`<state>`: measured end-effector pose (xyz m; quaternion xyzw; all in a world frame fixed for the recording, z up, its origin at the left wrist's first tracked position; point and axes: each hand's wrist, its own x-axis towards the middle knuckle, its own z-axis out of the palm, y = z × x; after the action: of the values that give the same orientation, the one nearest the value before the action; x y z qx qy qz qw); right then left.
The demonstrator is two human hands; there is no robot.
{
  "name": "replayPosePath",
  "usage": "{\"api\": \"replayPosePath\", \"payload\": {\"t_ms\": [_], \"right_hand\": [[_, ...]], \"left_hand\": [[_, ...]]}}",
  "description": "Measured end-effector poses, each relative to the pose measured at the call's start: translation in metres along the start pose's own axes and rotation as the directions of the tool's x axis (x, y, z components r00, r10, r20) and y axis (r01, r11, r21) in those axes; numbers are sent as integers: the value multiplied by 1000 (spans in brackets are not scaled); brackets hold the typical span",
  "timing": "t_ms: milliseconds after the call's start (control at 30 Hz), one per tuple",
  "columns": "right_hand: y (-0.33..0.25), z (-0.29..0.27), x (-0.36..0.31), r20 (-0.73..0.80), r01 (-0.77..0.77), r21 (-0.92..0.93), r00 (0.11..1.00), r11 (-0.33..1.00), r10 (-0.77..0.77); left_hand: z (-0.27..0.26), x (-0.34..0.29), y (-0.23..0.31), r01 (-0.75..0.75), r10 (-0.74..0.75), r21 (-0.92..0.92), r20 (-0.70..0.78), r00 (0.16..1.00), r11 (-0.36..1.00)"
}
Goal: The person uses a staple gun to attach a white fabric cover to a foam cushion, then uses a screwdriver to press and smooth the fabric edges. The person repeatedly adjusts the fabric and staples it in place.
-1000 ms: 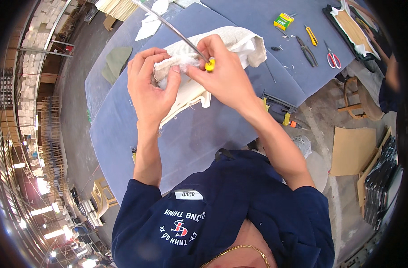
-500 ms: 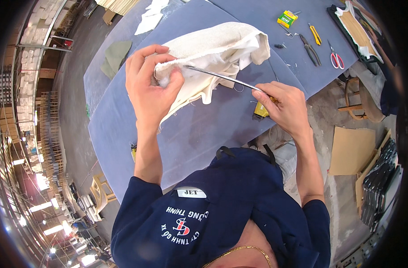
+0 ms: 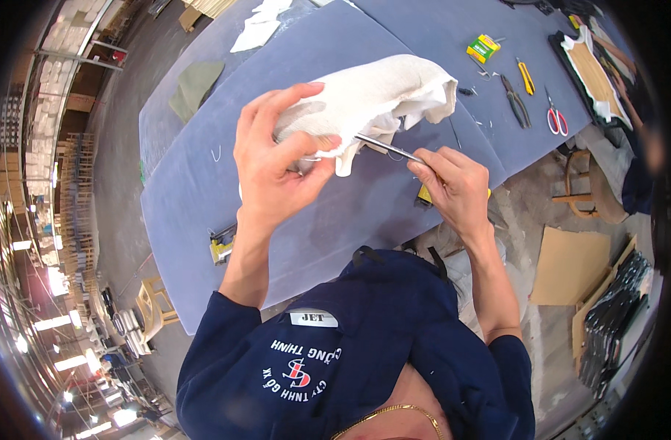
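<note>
My left hand (image 3: 273, 161) is closed on the near left end of a cream fabric piece (image 3: 379, 84), fingers on top and thumb at the lower edge. The fabric is bulky and curved, with loose folds along its open side. In my right hand (image 3: 456, 187) is a thin metal rod tool (image 3: 390, 147), gripped with the fingers wrapped round it. Its shaft points left to the fabric's open edge, where its tip is hidden among the folds. The palm covers the tool's handle.
On the blue-grey table (image 3: 203, 198) lie pliers (image 3: 515, 100), a yellow cutter (image 3: 525, 77), red-handled scissors (image 3: 556, 117) and a small green-yellow box (image 3: 483, 48). Yellow tools sit near both forearms. At far right another person's arm (image 3: 614, 62) is by a padded panel (image 3: 592, 66).
My left hand has shifted right and slightly down, turning the fabric with it. The rod's tip, formerly visible at white stuffing by my left thumb, is now hidden in the folds.
</note>
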<state>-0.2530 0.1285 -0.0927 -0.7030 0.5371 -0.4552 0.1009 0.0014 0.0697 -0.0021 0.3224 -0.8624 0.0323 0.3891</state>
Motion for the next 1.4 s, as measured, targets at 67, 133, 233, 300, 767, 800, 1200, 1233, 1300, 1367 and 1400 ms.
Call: {"api": "replayPosePath", "payload": {"t_ms": [67,133,233,300,767,800,1200,1233,1300,1367,1400], "right_hand": [[-3,-1,0,17,28,-16,999,999,-27],[-4,-5,-4,26,62,-43,998,997,-61],[-8,-10,-8,56,132,-6,990,991,-131],[-15,-9,-10,81,154,37,984,987,-157],[-23,-16,-17,220,46,117,973,992,-71],[-24,-22,-22,239,-4,107,971,994,-22],[-16,-46,-46,286,-82,122,957,989,44],[-14,-49,-46,303,-82,120,952,989,42],[-8,-53,-48,318,-73,121,948,990,31],[-7,-54,-47,350,-84,126,936,988,35],[-8,-55,-45,375,-99,130,926,987,44]], "left_hand": [[-10,-3,3,10,-9,-52,32,999,999],[-15,-4,13,306,-355,-416,-44,934,856],[-32,-25,-7,470,-454,-334,131,881,817],[-39,-33,2,596,-496,-357,336,801,719],[-34,-42,13,480,-429,-260,230,873,838],[-33,-44,13,477,-431,-257,217,876,840],[-14,-33,43,390,-327,-171,307,894,905],[-14,-33,47,434,-362,-173,334,871,884],[-10,-38,52,414,-346,-195,305,887,889],[-8,-40,53,386,-319,-201,300,899,900],[-8,-39,53,369,-300,-196,308,903,909]]}}
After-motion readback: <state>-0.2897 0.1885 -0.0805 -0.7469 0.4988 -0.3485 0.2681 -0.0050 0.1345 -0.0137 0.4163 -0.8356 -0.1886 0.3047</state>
